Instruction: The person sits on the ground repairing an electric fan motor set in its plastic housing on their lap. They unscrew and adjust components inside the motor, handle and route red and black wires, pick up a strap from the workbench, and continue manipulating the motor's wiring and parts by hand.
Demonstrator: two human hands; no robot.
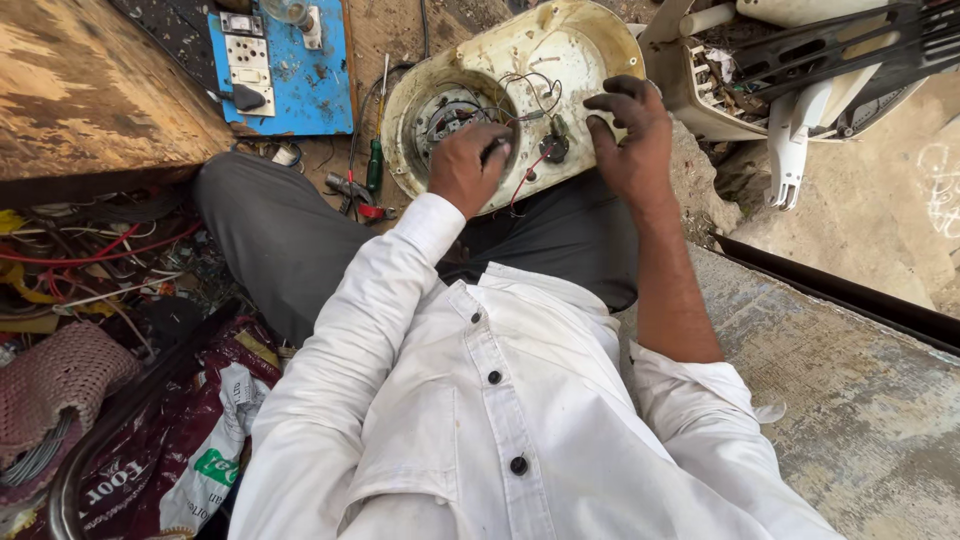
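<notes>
A cream plastic fan housing rests on my lap, its open back facing me, with a round motor cavity and thin red, black and white wires inside. My left hand is curled at the cavity's lower rim, fingers closed on something dark that I cannot make out. At the housing's right side my right hand has its fingers spread, its fingertips touching the shell beside a small dark round part. I wear a white buttoned shirt and grey trousers.
A blue switchboard lies ahead on the left beside a worn wooden board. A green-handled screwdriver and red-handled pliers lie on the ground. Tangled wires and printed bags sit left; white fan parts right.
</notes>
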